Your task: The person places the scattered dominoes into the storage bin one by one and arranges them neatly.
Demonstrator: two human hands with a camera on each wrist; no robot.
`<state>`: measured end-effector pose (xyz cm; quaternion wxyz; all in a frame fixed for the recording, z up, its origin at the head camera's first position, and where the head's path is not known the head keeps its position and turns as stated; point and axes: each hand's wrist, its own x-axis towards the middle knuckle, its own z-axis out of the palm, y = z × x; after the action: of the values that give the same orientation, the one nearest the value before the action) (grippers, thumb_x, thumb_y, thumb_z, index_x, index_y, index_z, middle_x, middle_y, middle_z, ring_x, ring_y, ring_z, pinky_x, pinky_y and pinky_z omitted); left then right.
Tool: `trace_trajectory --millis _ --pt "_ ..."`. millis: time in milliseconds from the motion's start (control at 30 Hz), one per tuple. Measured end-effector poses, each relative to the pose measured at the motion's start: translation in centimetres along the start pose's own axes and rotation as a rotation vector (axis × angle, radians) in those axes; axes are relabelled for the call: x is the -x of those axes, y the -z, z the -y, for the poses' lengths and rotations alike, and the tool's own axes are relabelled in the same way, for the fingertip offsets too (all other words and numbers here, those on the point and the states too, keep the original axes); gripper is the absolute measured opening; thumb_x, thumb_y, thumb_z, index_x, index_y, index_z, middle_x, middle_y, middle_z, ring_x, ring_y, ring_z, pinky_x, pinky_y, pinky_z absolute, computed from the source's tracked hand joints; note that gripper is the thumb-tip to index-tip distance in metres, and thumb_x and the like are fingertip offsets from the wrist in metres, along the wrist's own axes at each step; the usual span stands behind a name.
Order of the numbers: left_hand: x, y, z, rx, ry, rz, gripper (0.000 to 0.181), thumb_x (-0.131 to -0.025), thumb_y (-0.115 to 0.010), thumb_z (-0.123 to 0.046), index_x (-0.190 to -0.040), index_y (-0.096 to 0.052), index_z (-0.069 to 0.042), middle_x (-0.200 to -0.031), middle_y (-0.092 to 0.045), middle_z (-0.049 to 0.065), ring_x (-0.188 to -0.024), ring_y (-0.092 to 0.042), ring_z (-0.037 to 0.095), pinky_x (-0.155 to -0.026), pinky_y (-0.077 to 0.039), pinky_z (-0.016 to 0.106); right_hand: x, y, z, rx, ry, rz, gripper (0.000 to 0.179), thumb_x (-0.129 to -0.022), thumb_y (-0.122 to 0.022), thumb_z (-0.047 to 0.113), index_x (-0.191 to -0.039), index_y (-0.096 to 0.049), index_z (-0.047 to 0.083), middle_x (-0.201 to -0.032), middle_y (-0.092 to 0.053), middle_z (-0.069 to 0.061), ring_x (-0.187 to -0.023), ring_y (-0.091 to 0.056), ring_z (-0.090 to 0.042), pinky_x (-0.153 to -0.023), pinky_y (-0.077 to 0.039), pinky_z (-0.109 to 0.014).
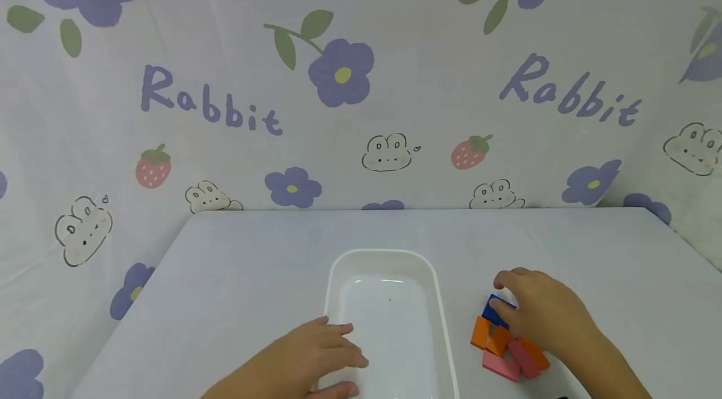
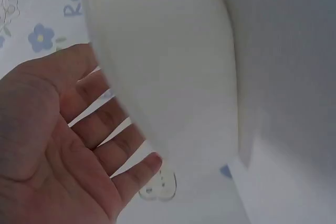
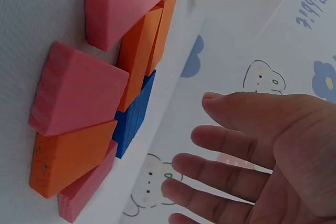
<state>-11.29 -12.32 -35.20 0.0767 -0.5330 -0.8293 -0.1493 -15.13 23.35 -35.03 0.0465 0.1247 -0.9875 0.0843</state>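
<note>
"Fixtures?"

"One table [image 1: 254, 274], one white tray [image 1: 395, 324] upon it."

"Grip?"

"None. Left hand [image 1: 320, 355] loose across the tray's nine o'clock rim; right hand [image 1: 538, 314] released, over the block cluster [image 1: 523, 358] at the tray's three o'clock."

"Count?"

"Three orange blocks [image 3: 139, 51], three pink blocks [image 3: 79, 92], at least one blue block [image 3: 134, 116]."

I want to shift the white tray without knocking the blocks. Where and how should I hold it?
Probably by the left long rim of the white tray, coming from the left with fingers hooked over and thumb outside. Its raised wall gives an edge to pinch, and the left hand is there; the blocks lie off the right side.
</note>
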Motion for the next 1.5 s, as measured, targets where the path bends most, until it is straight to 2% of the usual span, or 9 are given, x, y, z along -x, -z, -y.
trace_trajectory --millis 167,267,433,500,633,733,867,1000,1500 --pt "-0.4 -1.6 -0.6 -0.044 -0.069 0.064 0.031 -0.092 -0.044 -0.040 -0.110 -0.061 -0.021 -0.108 -0.060 -0.011 -0.112 -0.051 0.021 -0.087 -0.039 0.052 -0.3 -0.4 -0.2 -0.003 -0.026 0.072 0.017 -0.074 -0.071 0.027 -0.083 -0.060 0.016 -0.081 -0.058 0.003 -0.065 -0.049 -0.013 -0.060 -0.046 -0.034" --pt "-0.4 -2.2 -0.8 -0.033 -0.089 0.048 0.028 -0.090 -0.049 -0.039 -0.108 -0.062 -0.022 -0.106 -0.061 -0.009 -0.110 -0.052 0.019 -0.085 -0.040 0.051 -0.3 -0.5 -0.3 -0.005 -0.016 0.080 0.015 -0.075 -0.070 0.027 -0.080 -0.058 0.018 -0.075 -0.054 0.007 -0.062 -0.045 -0.011 -0.057 -0.043 -0.031" --pt "-0.2 -3.2 -1.0 -0.269 -0.204 0.029 0.026 -0.085 -0.056 -0.038 -0.107 -0.063 -0.025 -0.106 -0.060 -0.015 -0.110 -0.051 0.009 -0.087 -0.041 0.036 -0.3 -0.7 -0.4 0.002 -0.004 0.092 0.015 -0.076 -0.069 0.028 -0.079 -0.058 0.019 -0.073 -0.052 0.008 -0.061 -0.045 -0.010 -0.056 -0.042 -0.031" --pt "0.1 -3.6 -1.1 -0.317 -0.227 -0.012 0.028 -0.082 -0.060 -0.038 -0.106 -0.063 -0.025 -0.106 -0.059 -0.017 -0.107 -0.051 0.004 -0.088 -0.039 0.031 -0.3 -0.8 -0.4 0.003 -0.019 0.123 0.016 -0.075 -0.070 0.029 -0.079 -0.058 0.018 -0.072 -0.051 0.008 -0.061 -0.045 -0.011 -0.056 -0.043 -0.031" --pt "0.4 -4.6 -1.2 -0.238 -0.227 -0.173 0.023 -0.072 -0.071 -0.033 -0.093 -0.066 -0.025 -0.096 -0.060 -0.018 -0.094 -0.054 -0.004 -0.087 -0.037 0.027 -0.4 -1.0 -0.4 0.005 -0.039 0.165 0.019 -0.074 -0.071 0.029 -0.077 -0.057 0.017 -0.069 -0.050 0.007 -0.061 -0.045 -0.012 -0.056 -0.043 -0.030" --pt "0.4 -5.2 -1.3 -0.269 -0.261 -0.255 0.012 -0.069 -0.071 -0.031 -0.078 -0.065 -0.028 -0.083 -0.057 -0.018 -0.078 -0.052 -0.007 -0.083 -0.038 0.024 -0.4 -1.3 -0.4 0.006 -0.023 0.155 0.020 -0.074 -0.072 0.029 -0.076 -0.056 0.017 -0.069 -0.049 0.006 -0.061 -0.044 -0.012 -0.055 -0.042 -0.030" --pt "0.3 -5.5 -1.6 -0.235 -0.244 -0.205 0.007 -0.073 -0.068 -0.029 -0.078 -0.066 -0.027 -0.079 -0.059 -0.018 -0.072 -0.051 -0.007 -0.080 -0.037 0.017 -0.3 -1.6 -0.5 0.011 0.001 0.144 0.020 -0.073 -0.072 0.027 -0.075 -0.054 0.017 -0.069 -0.048 0.007 -0.061 -0.043 -0.012 -0.055 -0.040 -0.030" --pt "0.4 -5.7 -1.7 -0.150 -0.194 -0.154 0.018 -0.073 -0.070 -0.027 -0.091 -0.069 -0.022 -0.085 -0.064 -0.016 -0.077 -0.054 -0.008 -0.077 -0.035 0.010 -0.4 -1.8 -0.4 0.020 -0.005 0.157 0.020 -0.073 -0.072 0.026 -0.075 -0.054 0.017 -0.068 -0.047 0.007 -0.060 -0.043 -0.012 -0.055 -0.040 -0.030" --pt "0.0 -6.7 -1.3 -0.157 -0.230 -0.260 0.030 -0.062 -0.076 -0.024 -0.091 -0.070 -0.021 -0.071 -0.062 -0.015 -0.062 -0.049 -0.011 -0.058 -0.027 0.003 -0.4 -1.9 -0.4 0.029 -0.037 0.175 0.019 -0.074 -0.071 0.025 -0.074 -0.054 0.017 -0.068 -0.048 0.006 -0.061 -0.043 -0.013 -0.056 -0.041 -0.031"
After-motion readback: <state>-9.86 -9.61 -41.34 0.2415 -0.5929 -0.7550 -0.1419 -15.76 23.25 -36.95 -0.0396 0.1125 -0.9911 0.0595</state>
